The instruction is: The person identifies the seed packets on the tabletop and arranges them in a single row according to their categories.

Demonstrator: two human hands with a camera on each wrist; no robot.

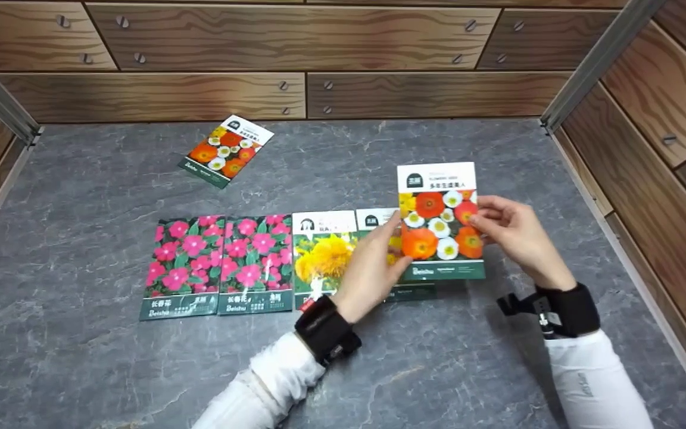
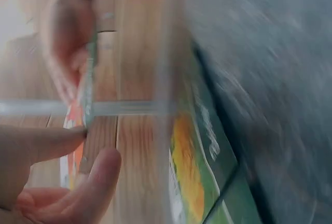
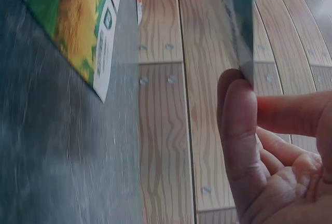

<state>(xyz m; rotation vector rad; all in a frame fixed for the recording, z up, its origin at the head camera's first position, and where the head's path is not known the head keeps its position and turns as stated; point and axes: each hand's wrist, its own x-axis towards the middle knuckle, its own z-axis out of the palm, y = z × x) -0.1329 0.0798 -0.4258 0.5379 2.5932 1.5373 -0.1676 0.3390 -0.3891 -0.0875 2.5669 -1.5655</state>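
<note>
A flower seed packet (image 1: pixel 438 223) with orange, red and white blooms is held up over the right end of a row of packets. My right hand (image 1: pixel 518 241) pinches its right edge between thumb and fingers. At its lower left edge is my left hand (image 1: pixel 370 274), thumb in front and fingers going behind. In the left wrist view the packet (image 2: pixel 89 84) appears edge-on at the left thumb and fingertips. Beneath, a yellow-flower packet (image 1: pixel 325 253) and another beside it (image 1: pixel 379 218) lie partly hidden by the left hand and held packet.
Two pink-flower packets (image 1: pixel 185 256) (image 1: pixel 256 256) make up the left part of the row. Farther back, a second orange-and-white flower packet (image 1: pixel 227 152) lies at a slant. Wood-patterned walls (image 1: pixel 295 39) border the grey marbled tabletop (image 1: pixel 99 179) at the back and sides.
</note>
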